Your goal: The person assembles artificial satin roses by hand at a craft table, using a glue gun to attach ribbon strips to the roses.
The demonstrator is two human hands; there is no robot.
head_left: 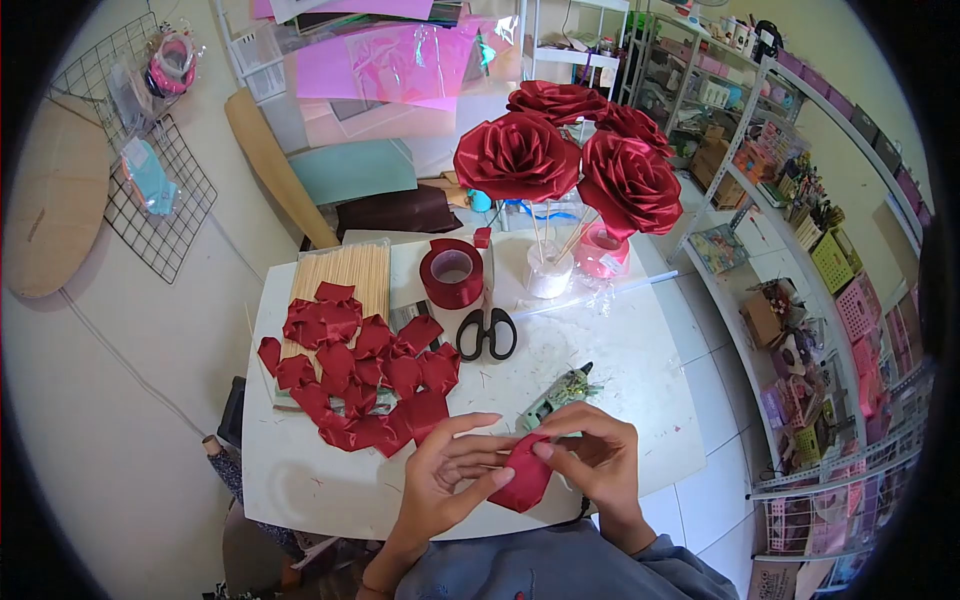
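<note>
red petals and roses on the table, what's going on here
A person's left hand and right hand pinch one shiny red piece between them. Similar pieces lie heaped to the left on the table, near scissors and a ribbon roll. Four large red roses stand toward the back.

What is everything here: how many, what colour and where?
Table: one, white, centre
Ribbon roses: four, red, table's far end
Holder: one, white, under the roses
Ribbon roll: one, red, middle of table's back
Scissors: one pair, black-handled, near ribbon roll
Cut ribbon pieces: many, red, table's left
Wooden sticks: one bundle, tan, partly under those pieces
Glue gun: one, green, table's front, partly hidden
Sheets: several, mostly pink, behind table
Wire grids: two, black, left wall
Shelves: several, pale, right, crowded
Held ribbon piece: one, red, table's near edge
Left hand: one, bare, holding piece
Right hand: one, bare, holding piece
</note>
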